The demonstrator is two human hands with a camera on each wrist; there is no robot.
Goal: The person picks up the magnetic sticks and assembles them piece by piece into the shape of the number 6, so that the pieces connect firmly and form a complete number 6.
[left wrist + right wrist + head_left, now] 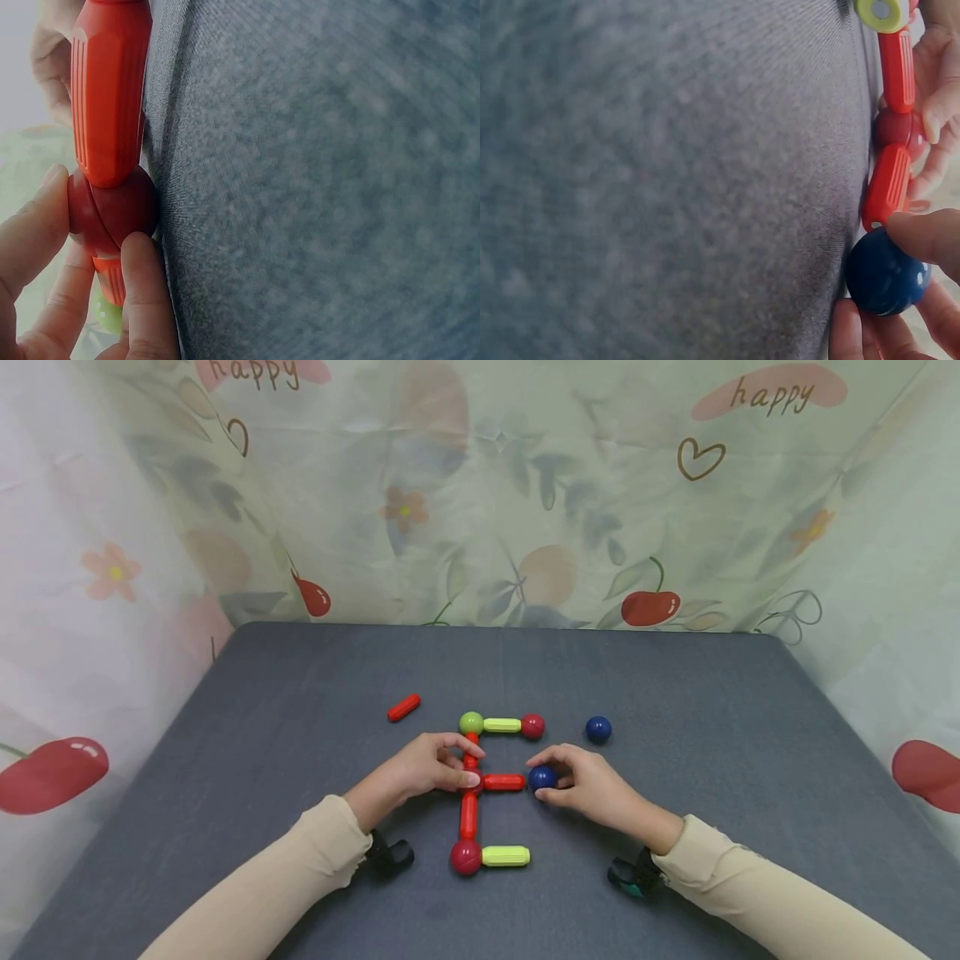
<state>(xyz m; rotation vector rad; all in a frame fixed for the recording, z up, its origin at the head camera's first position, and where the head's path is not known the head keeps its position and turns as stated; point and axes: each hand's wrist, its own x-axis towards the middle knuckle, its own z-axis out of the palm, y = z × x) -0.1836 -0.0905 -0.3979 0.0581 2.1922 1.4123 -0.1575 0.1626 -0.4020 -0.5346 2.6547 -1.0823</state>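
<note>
An E-shaped figure of rods and balls lies on the dark table. My left hand [438, 764] pinches its middle red ball [112, 210], partly covered by the fingers. Red rods run up, down [468, 816] and rightward [504, 782] from that ball. My right hand [588, 785] grips a blue ball [887, 271] between thumb and fingers, right at the free end of the rightward red rod. At the top corner sits a green ball [472, 723], with a yellow-green rod [502, 725] leading to a red ball [533, 726]. The bottom red ball [467, 857] carries another yellow-green rod [506, 857].
A loose red rod [403, 707] lies beyond my left hand. Farther back on the right rests a second blue ball [598, 729]. The grey table [675, 693] ends at a patterned curtain [502, 510] at the back and sides.
</note>
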